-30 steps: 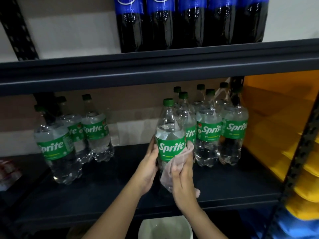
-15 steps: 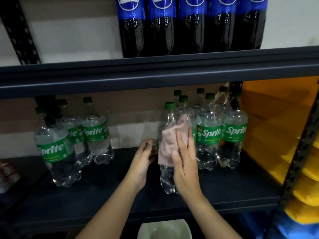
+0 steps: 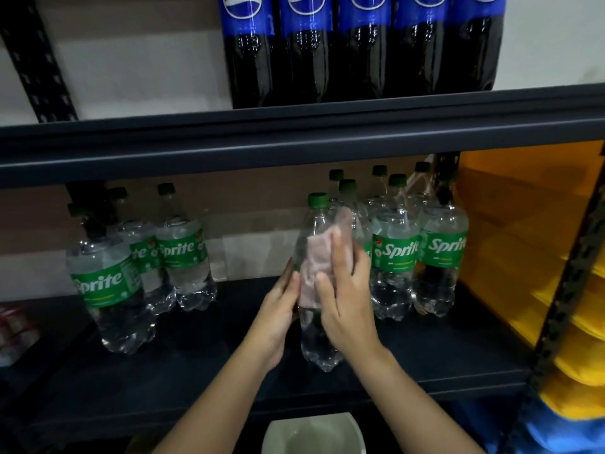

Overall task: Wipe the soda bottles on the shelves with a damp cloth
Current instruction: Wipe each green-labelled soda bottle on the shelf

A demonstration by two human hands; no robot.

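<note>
From the head view, the Sprite bottle (image 3: 316, 290) stands near the front of the lower shelf (image 3: 229, 371), the left hand (image 3: 278, 309) wrapped round its side while the right hand (image 3: 343, 290) presses the pink cloth (image 3: 314, 267) flat against its label. I'd hold firm and sweep downward. Neighbouring bottles (image 3: 393, 257) crowd just beside on the right; open shelf lies leftward, and the front edge is near.

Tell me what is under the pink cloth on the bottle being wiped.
The pink cloth, pressed by the right hand, lies on the Sprite bottle. Clear plastic shows around it; the green label beneath is covered.
</note>
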